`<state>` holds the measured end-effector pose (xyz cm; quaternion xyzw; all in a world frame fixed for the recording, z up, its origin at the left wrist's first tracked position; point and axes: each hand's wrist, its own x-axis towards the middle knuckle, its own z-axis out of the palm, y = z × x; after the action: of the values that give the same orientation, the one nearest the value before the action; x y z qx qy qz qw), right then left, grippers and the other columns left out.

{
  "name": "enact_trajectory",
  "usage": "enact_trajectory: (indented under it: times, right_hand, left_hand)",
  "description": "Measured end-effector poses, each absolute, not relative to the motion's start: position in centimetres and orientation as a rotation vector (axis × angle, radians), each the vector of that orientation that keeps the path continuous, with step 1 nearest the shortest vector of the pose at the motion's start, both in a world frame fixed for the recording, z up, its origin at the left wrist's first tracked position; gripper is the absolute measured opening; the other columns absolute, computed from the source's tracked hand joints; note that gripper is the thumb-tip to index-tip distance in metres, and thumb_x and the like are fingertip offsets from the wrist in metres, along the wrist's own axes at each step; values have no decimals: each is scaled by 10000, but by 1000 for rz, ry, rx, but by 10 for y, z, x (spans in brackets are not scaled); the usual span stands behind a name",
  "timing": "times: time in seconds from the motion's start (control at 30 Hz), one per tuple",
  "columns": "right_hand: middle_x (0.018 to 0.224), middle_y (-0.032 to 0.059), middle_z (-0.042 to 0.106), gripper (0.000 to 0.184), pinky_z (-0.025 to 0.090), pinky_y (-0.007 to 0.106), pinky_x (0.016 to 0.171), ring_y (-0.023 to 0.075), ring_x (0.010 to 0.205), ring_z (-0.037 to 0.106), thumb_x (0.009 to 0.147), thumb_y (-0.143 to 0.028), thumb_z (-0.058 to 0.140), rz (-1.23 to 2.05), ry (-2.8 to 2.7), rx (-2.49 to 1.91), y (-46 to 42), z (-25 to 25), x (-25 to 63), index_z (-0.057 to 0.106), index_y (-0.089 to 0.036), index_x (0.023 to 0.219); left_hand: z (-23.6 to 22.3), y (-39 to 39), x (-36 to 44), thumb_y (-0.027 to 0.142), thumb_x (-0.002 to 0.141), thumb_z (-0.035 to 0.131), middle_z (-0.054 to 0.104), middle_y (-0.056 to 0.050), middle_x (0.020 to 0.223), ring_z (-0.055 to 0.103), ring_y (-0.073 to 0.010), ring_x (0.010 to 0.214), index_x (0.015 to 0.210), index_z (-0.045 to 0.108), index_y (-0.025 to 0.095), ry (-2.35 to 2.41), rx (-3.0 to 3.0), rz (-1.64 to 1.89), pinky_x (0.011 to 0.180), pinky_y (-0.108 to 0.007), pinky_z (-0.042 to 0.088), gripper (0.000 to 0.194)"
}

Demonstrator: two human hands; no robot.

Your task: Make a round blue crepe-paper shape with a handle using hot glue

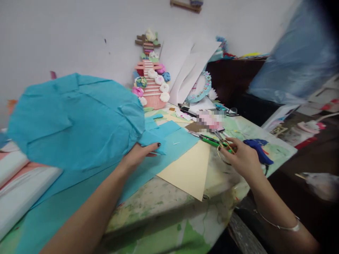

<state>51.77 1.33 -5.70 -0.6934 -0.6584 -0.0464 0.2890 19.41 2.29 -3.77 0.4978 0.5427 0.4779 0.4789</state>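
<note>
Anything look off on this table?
Nothing visibly spilled. The large blue paper piece in the left hand is creased, not smooth. The table cover is blotchy; stains or pattern, can't tell. Pixelation hides part of the pink item beyond the scissors in the right hand.

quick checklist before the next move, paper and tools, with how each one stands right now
1. Round blue paper in the left hand: ok, held near its lower right edge.
2. Gold-handled scissors in the right hand: ok, fingers at the handles.
3. Scissors well apart from other tools: not ok, the green cutter is right beside them.
4. Cutter blade retracted: cannot tell, the metal tip near it is too unclear.
5. Blue glue gun away from the round paper: ok, it lies beyond the right hand.
</note>
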Motion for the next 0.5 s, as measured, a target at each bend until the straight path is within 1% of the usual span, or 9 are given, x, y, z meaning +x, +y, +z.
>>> enact_trajectory:
  times: [0.1, 0.17, 0.2, 0.27, 0.33, 0.43, 0.5]
  right_hand:
    - [823, 105, 704, 463, 426, 330, 620, 234, 693, 624, 741, -425, 606, -100, -1631, -1863, 16, -46, 542, 647, -138, 1102]
    - [731, 82, 674, 447, 403, 304, 557, 195, 609, 578, 705, -431, 641, 32, -1522, -1818, 13, -39, 552, 662, -137, 1041]
    - [671, 62, 638, 441, 377, 286, 511, 169, 552, 535, 698, -445, 645, 186, -1465, -1754, 9, -36, 553, 662, -134, 1010]
    - [592, 14, 541, 437, 307, 253, 430, 120, 464, 436, 705, -483, 632, 650, -1356, -1547, -2, -34, 544, 643, -131, 964]
    - [599, -13, 473, 427, 260, 229, 392, 88, 436, 382, 730, -509, 613, 1143, -1250, -1294, -16, -37, 523, 616, -134, 935]
    - [634, -37, 440, 393, 253, 197, 377, 58, 421, 375, 771, -513, 607, 1650, -1113, -1029, -38, -46, 481, 573, -155, 930]
    - [612, -54, 442, 389, 282, 186, 366, 58, 400, 396, 800, -535, 578, 1851, -1042, -889, -49, -50, 454, 538, -175, 941]
  left_hand:
    - [-37, 24, 193, 386, 627, 770, 717, -92, 888, 695, -214, 648, 860, 652, 119, 1333, 1181, 1137, 539, -278, 574, 373]
    - [-38, 24, 194, 397, 644, 761, 724, -96, 866, 701, -227, 652, 855, 655, 117, 1299, 1193, 1160, 543, -282, 570, 367]
    - [-38, 23, 194, 397, 654, 756, 727, -92, 836, 704, -233, 665, 848, 656, 119, 1269, 1197, 1180, 559, -287, 572, 353]
    - [-38, 20, 196, 387, 666, 751, 722, -76, 750, 705, -236, 670, 817, 656, 128, 1188, 1194, 1234, 583, -292, 570, 314]
    - [-38, 17, 197, 367, 667, 752, 710, -57, 685, 696, -225, 636, 773, 653, 139, 1117, 1190, 1301, 568, -286, 557, 270]
    - [-35, 12, 199, 333, 646, 763, 687, -48, 606, 669, -203, 572, 689, 656, 148, 1081, 1193, 1368, 526, -277, 532, 218]
    - [-32, 9, 198, 322, 624, 768, 661, -48, 546, 651, -195, 544, 603, 647, 154, 1083, 1189, 1406, 517, -277, 527, 207]
